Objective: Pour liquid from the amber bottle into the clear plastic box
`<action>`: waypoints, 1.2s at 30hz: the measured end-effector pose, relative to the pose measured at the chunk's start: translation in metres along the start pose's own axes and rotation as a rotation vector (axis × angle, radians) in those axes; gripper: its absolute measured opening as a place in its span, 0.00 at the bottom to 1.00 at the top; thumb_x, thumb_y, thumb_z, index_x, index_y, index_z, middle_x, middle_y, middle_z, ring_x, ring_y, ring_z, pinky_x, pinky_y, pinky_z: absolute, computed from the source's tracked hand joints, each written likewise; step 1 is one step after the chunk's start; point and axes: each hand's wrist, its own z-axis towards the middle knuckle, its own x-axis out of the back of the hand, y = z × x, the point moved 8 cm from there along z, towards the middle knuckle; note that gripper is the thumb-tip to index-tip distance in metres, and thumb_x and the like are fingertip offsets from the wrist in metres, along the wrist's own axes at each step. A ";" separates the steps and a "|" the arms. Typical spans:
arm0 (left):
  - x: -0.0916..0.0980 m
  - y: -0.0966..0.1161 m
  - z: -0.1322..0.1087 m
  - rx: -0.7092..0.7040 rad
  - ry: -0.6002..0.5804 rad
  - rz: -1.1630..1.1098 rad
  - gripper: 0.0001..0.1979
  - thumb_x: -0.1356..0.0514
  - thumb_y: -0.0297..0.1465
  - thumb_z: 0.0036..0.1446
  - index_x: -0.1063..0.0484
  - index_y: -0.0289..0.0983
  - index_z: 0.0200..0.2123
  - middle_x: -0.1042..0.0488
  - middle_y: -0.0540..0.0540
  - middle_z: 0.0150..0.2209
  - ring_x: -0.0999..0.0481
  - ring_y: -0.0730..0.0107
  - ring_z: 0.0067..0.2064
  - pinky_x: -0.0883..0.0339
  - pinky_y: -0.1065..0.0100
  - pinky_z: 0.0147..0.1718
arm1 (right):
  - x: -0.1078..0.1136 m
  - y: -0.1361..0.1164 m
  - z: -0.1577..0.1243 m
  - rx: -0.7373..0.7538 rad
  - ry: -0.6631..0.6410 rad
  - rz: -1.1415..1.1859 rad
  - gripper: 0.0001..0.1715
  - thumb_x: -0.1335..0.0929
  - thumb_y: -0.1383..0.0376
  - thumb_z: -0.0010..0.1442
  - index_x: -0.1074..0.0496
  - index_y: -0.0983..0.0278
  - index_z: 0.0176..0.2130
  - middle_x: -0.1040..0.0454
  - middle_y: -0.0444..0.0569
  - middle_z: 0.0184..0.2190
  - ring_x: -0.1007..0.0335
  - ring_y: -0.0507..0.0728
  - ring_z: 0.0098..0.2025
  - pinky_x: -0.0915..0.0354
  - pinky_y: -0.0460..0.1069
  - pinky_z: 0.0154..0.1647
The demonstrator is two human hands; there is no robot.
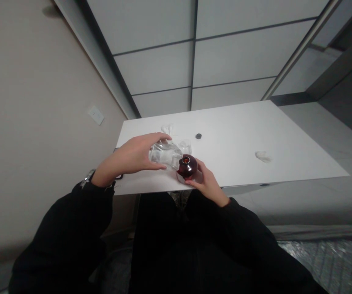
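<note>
My left hand (136, 153) is curved around a clear, see-through bottle (163, 155), which lies tilted with its narrow end to the right. That end meets or nearly touches a dark red glass bottle (189, 168) with an open round mouth. My right hand (206, 183) grips the red bottle from its right side, with the fingers wrapped round its lower part. Just behind the clear bottle is a transparent, box-like piece (186, 145), partly hidden. A small dark round cap (198, 136) lies on the white table (234, 139) beyond the hands.
Crumpled white tissue (263, 156) lies on the table's right part, and another pale crumpled piece (166, 129) near the back left. A dark-edged object (119, 177) is partly hidden by my left wrist. Behind the table stands a panelled white cabinet (163, 69); a wall closes off the left.
</note>
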 end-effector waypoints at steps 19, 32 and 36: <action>0.006 0.007 0.002 0.002 -0.030 0.105 0.38 0.33 0.52 0.55 0.32 0.43 0.65 0.25 0.44 0.64 0.24 0.51 0.62 0.33 0.58 0.61 | 0.000 -0.003 0.000 0.017 -0.008 -0.005 0.47 0.22 0.50 0.59 0.39 0.54 0.70 0.31 0.54 0.68 0.35 0.68 0.71 0.41 0.66 0.73; 0.011 0.010 0.001 0.007 -0.047 0.138 0.38 0.35 0.54 0.57 0.33 0.45 0.66 0.26 0.44 0.65 0.25 0.51 0.63 0.35 0.59 0.62 | 0.001 -0.001 0.000 0.020 -0.006 -0.021 0.49 0.21 0.49 0.58 0.39 0.54 0.70 0.31 0.55 0.68 0.35 0.69 0.70 0.41 0.68 0.73; 0.013 0.012 0.001 0.024 -0.058 0.158 0.38 0.36 0.54 0.57 0.32 0.44 0.66 0.26 0.44 0.65 0.25 0.50 0.62 0.35 0.59 0.61 | 0.000 0.000 0.000 0.013 -0.006 -0.021 0.50 0.21 0.49 0.57 0.40 0.54 0.70 0.31 0.55 0.69 0.36 0.69 0.71 0.42 0.68 0.74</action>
